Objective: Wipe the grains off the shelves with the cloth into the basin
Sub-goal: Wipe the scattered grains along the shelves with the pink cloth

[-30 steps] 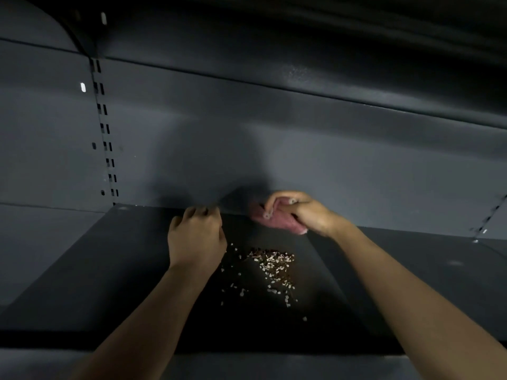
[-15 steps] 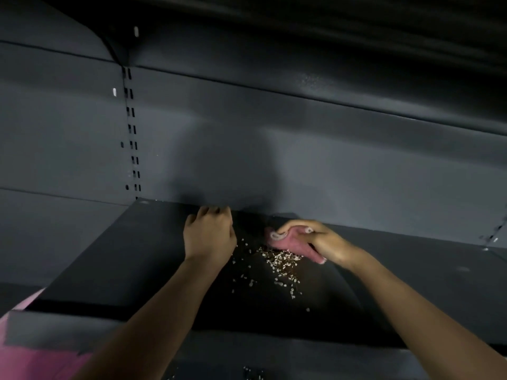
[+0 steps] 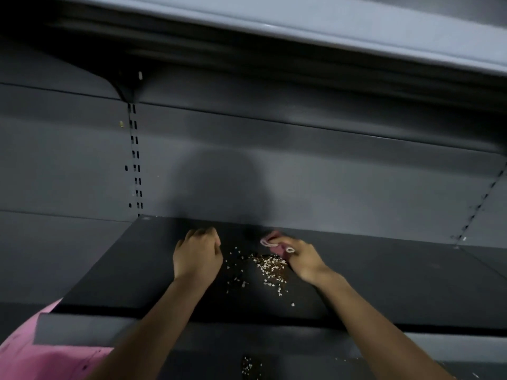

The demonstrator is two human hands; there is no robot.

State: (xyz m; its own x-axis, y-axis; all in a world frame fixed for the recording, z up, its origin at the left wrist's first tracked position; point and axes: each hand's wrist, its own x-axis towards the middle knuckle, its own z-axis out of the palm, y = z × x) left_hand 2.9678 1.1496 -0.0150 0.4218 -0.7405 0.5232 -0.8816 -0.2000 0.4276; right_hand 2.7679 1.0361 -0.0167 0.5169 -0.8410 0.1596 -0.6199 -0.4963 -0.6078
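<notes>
Both our arms reach forward over the shelf (image 3: 115, 270), hands apart. Our left hand (image 3: 198, 255) is knuckles up with fingers curled under, holding nothing we can see. Our right hand (image 3: 303, 259) grips the pink cloth (image 3: 275, 246) bunched at the shelf's back edge, just behind the grains (image 3: 270, 267). Grains lie in a loose pile between the hands, strays trailing toward the front lip. Pink basin (image 3: 41, 357) sits below the shelf at lower left. More grains (image 3: 248, 366) on the shelf underneath. Dark grey back panel (image 3: 329, 174), another shelf overhead.
</notes>
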